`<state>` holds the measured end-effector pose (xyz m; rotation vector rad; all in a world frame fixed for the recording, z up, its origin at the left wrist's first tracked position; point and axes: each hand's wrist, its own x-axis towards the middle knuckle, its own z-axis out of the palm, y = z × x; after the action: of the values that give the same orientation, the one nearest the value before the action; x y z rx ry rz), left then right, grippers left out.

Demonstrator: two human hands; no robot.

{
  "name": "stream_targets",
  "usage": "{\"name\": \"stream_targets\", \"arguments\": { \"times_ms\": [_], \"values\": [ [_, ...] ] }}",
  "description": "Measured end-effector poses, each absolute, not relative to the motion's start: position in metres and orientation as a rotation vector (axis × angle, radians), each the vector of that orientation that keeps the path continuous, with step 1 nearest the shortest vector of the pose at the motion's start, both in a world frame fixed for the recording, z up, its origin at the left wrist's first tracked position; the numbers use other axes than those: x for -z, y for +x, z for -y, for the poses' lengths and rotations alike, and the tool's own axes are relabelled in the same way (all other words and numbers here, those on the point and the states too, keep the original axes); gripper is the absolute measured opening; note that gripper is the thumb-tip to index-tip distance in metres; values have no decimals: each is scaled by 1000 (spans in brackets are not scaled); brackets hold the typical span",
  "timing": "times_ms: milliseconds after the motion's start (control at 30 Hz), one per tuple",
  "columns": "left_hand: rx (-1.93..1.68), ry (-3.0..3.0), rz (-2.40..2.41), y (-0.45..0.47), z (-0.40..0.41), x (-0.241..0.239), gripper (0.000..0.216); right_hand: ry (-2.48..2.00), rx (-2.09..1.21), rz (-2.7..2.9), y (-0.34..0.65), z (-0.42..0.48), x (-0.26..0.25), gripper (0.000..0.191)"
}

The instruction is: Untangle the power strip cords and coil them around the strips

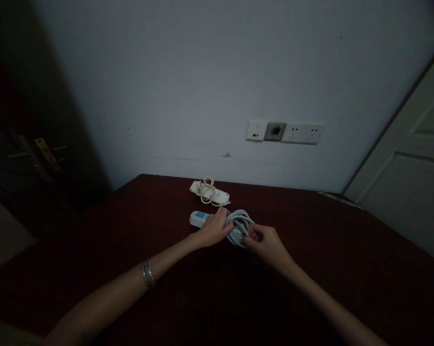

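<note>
Over the table [310, 226], my left hand [216, 226] clasps the cord [241, 214], my right hand [267, 244] pinches it; slack fingers could uncoil it!

A silvery, double-banded bracelet [150, 273] circles the left forearm [119, 296]; the right forearm [325, 296] is bare.

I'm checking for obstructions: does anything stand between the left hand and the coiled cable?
Nothing visible does: the left hand holds the coiled cable at its left side. The cream power strip lies beyond, nearer the wall.
</note>
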<state>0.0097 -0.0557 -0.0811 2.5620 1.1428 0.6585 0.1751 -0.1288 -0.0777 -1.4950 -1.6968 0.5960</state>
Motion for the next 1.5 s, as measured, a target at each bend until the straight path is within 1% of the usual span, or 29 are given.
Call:
{"name": "stream_targets", "arguments": {
  "times_ms": [100,300,500,600,800,967,1200,1367,1500],
  "values": [
    [-669,2559,-1130,9,55,82,23,-1455,-608,1693,179,129,74,17],
    [-682,2544,-1140,9,55,82,27,-1320,-774,1604,183,126,80,25],
    [-678,2543,-1135,9,55,81,26,-1125,-1021,1479,189,126,86,25],
    [-686,2519,-1160,8,54,82,24,-1004,-1084,1470,194,126,87,25],
    [-727,2452,-1154,5,54,84,25,-865,-1026,1503,215,115,97,16],
    [-725,2403,-1144,5,53,88,25,-760,-939,1459,229,103,108,13],
    [-762,2372,-1103,5,52,96,20,-886,-869,1379,236,94,113,10],
    [-736,2383,-1115,5,53,97,24,-892,-934,1213,238,91,114,8],
    [-746,2385,-1090,4,54,97,37,-897,-1093,1102,241,91,109,4]
  ]
}}
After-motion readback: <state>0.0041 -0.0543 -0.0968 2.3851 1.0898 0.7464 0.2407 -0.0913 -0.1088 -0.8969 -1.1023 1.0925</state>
